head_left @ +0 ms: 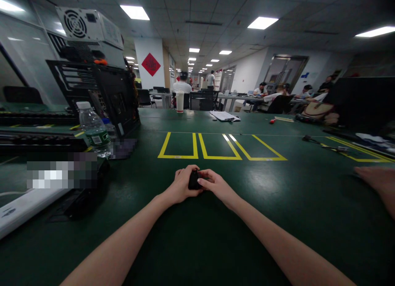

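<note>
Between my two hands is a small black object (194,180), rounded and dark; its kind cannot be made out. My left hand (182,184) wraps round its left side, with the thumb below and the fingers over the top. From the right, my right hand (212,181) pinches it with thumb and fingertips. Both hands are low over the green table (197,236), just in front of the yellow tape outlines (220,157). Much of the object is hidden by my fingers.
At left stand a water bottle (94,127), a black computer case (114,96) and a white power strip (37,208). A white cup (180,102) and a clipboard (224,115) are farther back. Another person's hand (378,181) rests at the right edge.
</note>
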Action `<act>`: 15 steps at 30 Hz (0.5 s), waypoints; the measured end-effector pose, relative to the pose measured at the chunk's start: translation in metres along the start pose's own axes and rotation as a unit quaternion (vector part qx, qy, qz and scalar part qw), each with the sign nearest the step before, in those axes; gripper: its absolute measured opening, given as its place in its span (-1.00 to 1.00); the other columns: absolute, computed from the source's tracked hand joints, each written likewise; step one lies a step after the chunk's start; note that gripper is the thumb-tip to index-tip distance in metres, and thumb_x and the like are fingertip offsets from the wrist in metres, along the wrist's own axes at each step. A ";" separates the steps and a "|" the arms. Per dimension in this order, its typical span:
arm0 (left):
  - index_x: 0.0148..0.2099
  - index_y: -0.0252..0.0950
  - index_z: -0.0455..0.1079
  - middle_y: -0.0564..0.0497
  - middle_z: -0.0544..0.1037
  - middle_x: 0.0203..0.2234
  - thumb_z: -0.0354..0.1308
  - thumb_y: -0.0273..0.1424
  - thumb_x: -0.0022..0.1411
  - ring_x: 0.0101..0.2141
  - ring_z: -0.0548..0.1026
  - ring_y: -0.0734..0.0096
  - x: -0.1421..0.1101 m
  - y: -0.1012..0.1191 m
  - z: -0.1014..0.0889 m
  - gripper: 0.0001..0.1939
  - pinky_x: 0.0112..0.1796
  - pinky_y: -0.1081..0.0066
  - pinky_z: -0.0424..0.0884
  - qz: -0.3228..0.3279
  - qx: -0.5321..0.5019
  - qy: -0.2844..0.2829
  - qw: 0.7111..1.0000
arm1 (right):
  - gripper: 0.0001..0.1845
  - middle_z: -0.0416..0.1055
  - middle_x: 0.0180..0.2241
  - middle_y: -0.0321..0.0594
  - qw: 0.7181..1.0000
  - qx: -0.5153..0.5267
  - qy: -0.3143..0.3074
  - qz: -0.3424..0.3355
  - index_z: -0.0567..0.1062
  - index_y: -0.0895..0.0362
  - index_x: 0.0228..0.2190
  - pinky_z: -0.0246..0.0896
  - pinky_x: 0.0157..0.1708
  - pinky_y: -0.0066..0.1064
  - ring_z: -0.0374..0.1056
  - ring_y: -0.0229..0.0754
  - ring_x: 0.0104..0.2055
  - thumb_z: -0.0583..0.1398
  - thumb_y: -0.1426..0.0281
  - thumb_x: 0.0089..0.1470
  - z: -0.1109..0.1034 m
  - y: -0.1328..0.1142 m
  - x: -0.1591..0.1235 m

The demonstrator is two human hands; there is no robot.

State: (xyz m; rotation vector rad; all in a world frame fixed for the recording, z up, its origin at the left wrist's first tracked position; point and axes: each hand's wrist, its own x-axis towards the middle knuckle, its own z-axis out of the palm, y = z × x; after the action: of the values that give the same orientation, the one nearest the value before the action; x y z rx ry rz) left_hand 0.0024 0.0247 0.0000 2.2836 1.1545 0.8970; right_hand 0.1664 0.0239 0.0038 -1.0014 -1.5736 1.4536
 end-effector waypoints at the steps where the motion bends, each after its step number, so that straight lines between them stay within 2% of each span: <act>1: -0.03 -0.16 0.03 0.03 0.26 -0.15 0.19 -0.35 -0.11 -0.11 0.21 0.21 0.000 0.001 -0.001 -0.42 -0.08 0.21 0.08 -0.001 0.001 -0.001 1.000 | -0.70 0.26 -0.24 -0.23 1.000 0.003 -0.009 -0.001 0.28 0.11 -0.30 0.21 -0.25 -0.27 0.25 -0.18 -0.20 0.17 0.29 -0.14 0.000 -0.001 -0.001; 7: -0.02 -0.15 0.03 0.04 0.25 -0.14 0.19 -0.34 -0.10 -0.10 0.20 0.20 -0.001 0.005 -0.004 -0.42 -0.08 0.21 0.08 -0.008 0.004 -0.012 1.000 | -0.72 0.28 -0.26 -0.28 1.000 0.015 -0.009 -0.024 0.27 0.08 -0.35 0.18 -0.19 -0.27 0.26 -0.20 -0.19 0.20 0.31 -0.16 0.000 -0.006 -0.006; 10: -0.02 -0.14 0.02 0.03 0.24 -0.13 0.18 -0.34 -0.09 -0.08 0.19 0.20 -0.001 0.005 -0.005 -0.42 -0.08 0.20 0.08 -0.010 -0.006 -0.017 1.000 | -0.74 0.28 -0.26 -0.27 1.000 0.021 0.000 -0.017 0.27 0.09 -0.36 0.22 -0.25 -0.29 0.27 -0.20 -0.22 0.16 0.25 -0.13 0.001 -0.004 -0.004; 15: -0.02 -0.13 0.02 0.03 0.24 -0.13 0.18 -0.35 -0.09 -0.08 0.18 0.19 -0.002 0.004 -0.005 -0.42 -0.08 0.19 0.08 -0.009 -0.010 -0.017 1.000 | -0.65 0.27 -0.22 -0.20 1.000 0.001 0.023 0.010 0.28 0.12 -0.28 0.23 -0.26 -0.27 0.25 -0.18 -0.20 0.17 0.25 -0.15 0.001 -0.001 0.000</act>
State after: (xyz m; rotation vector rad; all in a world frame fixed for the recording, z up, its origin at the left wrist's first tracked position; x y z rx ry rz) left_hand 0.0002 0.0211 0.0055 2.2601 1.1449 0.8547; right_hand 0.1660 0.0232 0.0045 -1.0456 -1.5326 1.4346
